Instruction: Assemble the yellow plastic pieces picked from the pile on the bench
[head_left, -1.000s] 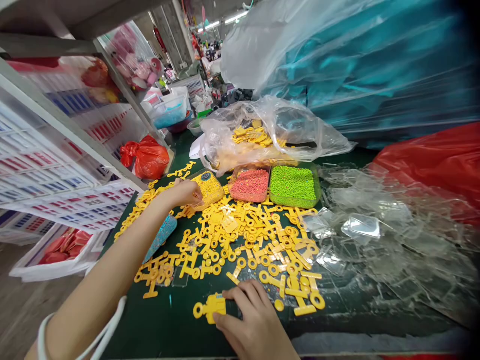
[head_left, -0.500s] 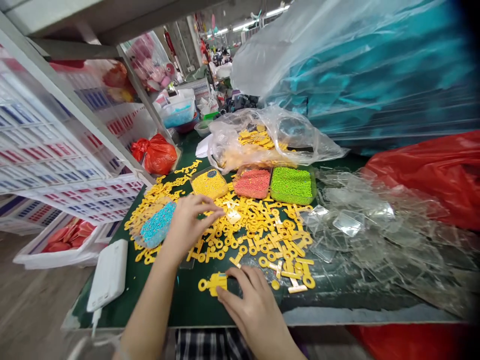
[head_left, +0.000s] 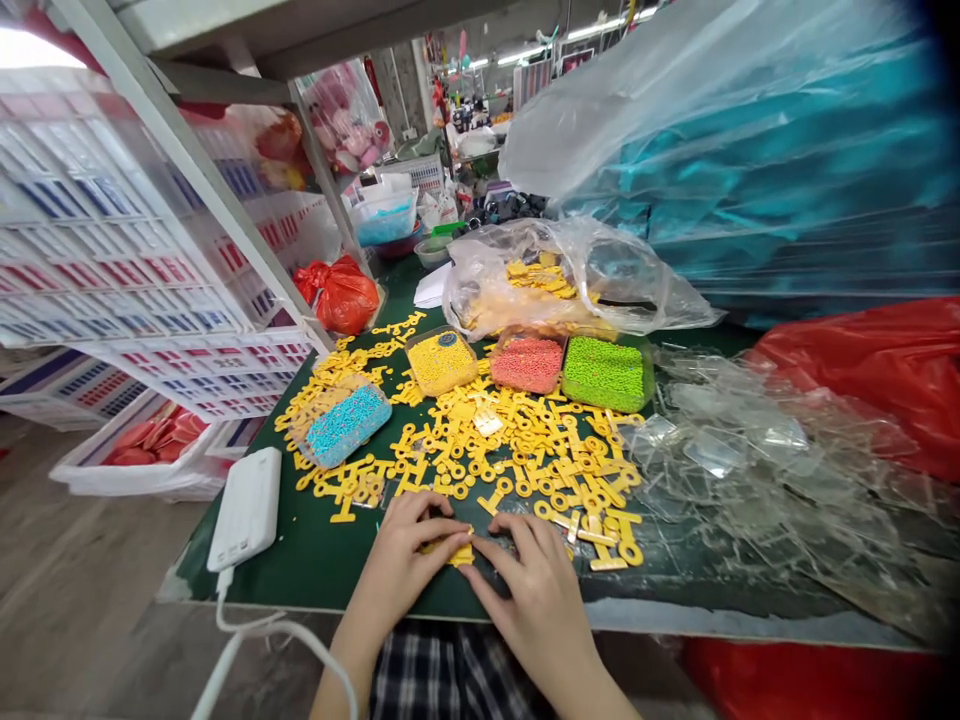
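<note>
A yellow plastic piece (head_left: 461, 554) lies on the green tabletop near the front edge, mostly covered by my fingers. My left hand (head_left: 409, 550) is closed over it from the left, thumb and fingertips pinched at a tiny yellow bit on its top. From the right, my right hand (head_left: 525, 570) grips the piece's edge between thumb and index finger. Just beyond my hands spreads a pile of loose yellow plastic parts (head_left: 525, 450), T-shaped and ring-ended. Behind it are boxes of yellow beads (head_left: 441, 365), red beads (head_left: 526, 364) and green beads (head_left: 604, 372); blue beads (head_left: 346, 424) fill another box to the left.
Clear flat plastic pieces (head_left: 750, 470) are heaped at the right, beside a red bag (head_left: 870, 380). A white power bank (head_left: 245, 510) with a cable sits at the left edge. An open clear bag (head_left: 480, 290) of yellow parts stands behind the boxes. Crates (head_left: 135, 250) rise at left.
My left hand has come back from above the pile down to the yellow piece, and its fingers now pinch there. My right hand stays at the piece. The view has shifted slightly.
</note>
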